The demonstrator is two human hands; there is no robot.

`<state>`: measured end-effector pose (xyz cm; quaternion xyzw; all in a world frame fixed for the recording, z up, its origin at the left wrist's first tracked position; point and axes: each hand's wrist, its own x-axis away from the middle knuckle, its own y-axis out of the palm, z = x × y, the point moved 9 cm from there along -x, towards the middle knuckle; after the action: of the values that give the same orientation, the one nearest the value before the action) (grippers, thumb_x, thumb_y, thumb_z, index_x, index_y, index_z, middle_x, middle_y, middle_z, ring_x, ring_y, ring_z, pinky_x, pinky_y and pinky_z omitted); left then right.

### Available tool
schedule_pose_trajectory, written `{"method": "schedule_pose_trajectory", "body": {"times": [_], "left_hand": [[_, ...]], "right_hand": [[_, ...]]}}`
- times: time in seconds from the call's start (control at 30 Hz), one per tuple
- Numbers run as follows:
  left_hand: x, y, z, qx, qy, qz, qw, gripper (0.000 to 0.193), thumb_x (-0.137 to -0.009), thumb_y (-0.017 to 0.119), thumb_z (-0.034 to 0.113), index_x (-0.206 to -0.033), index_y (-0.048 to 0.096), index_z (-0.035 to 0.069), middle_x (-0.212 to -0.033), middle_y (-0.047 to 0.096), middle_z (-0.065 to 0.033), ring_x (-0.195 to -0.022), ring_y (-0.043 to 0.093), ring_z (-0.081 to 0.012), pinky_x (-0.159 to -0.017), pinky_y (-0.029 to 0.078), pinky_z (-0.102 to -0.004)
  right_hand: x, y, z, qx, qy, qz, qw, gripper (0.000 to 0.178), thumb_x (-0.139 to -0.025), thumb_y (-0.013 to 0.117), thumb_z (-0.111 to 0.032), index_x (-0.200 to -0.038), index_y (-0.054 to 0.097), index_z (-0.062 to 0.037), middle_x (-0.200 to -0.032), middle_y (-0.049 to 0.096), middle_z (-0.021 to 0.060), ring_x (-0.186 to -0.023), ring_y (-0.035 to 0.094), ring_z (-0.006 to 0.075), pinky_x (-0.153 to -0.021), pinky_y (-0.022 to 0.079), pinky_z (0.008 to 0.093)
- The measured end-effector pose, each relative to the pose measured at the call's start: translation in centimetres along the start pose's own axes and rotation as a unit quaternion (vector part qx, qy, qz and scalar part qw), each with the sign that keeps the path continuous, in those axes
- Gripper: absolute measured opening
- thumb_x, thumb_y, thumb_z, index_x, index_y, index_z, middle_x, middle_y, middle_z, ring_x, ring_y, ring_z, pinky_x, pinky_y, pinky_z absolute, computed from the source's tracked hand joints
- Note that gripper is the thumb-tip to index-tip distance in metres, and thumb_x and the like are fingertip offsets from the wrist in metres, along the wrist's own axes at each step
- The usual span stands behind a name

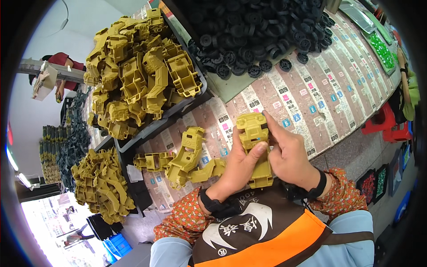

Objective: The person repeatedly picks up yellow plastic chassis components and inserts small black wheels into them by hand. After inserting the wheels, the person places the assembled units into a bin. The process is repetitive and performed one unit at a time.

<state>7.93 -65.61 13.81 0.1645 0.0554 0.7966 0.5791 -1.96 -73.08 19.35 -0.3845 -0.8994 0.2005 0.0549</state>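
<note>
An olive-yellow plastic toy vehicle body (252,129) is held upright between my two hands, just above the table edge nearest me. My left hand (238,171) wraps round its left side, the thumb lying across the body. My right hand (289,153) is closed against its right side with fingers bent. A dark part shows at the body's upper right side, but the fingers hide most of it. Left of my hands, a few loose olive-yellow vehicle bodies (186,156) lie on the table.
A dark crate (175,111) piled with olive-yellow bodies (133,75) stands at the left, another heap (100,182) below it. Black wheels (253,40) cover the far table. Green pieces (380,51) fill a tray at far right. Red stools (382,124) and other people are beyond.
</note>
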Motion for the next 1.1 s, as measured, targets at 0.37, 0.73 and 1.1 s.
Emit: {"method": "schedule_pose_trajectory", "body": {"times": [0.37,0.73,1.1], "left_hand": [[-2.0,-1.5,2.2,0.111,-0.101,0.057,0.987,0.048,-0.101,0.065,0.047,-0.130,0.050,0.012,-0.101,0.065,-0.0086,-0.078,0.071,-0.0198,-0.071,0.065,-0.0375],[-2.1,-3.3,3.3,0.194,0.007,0.110,0.975,0.045,-0.103,0.064,0.044,-0.125,0.054,0.005,-0.101,0.065,-0.0080,-0.083,0.068,-0.0190,-0.073,0.059,-0.0351],[-1.5,-3.5,4.3,0.162,0.084,0.175,0.968,0.040,-0.104,0.067,0.024,-0.133,0.046,0.010,-0.110,0.062,-0.0077,-0.092,0.066,-0.0167,-0.076,0.060,-0.0335]], "right_hand": [[-14.0,-12.9,8.6,0.341,0.013,0.148,0.928,0.022,-0.087,0.067,-0.017,-0.104,0.073,-0.0028,-0.090,0.071,0.0203,-0.086,0.069,0.0424,-0.077,0.054,0.0487],[-11.5,-7.5,4.9,0.168,0.001,0.046,0.985,0.024,-0.089,0.071,-0.010,-0.107,0.057,-0.0016,-0.088,0.069,0.0179,-0.087,0.069,0.0411,-0.077,0.052,0.0474],[-0.2,-0.1,0.6,-0.123,0.030,0.012,0.992,0.032,-0.097,0.063,0.005,-0.129,0.060,0.0034,-0.105,0.072,0.0123,-0.098,0.071,0.0147,-0.085,0.058,0.0296]]}}
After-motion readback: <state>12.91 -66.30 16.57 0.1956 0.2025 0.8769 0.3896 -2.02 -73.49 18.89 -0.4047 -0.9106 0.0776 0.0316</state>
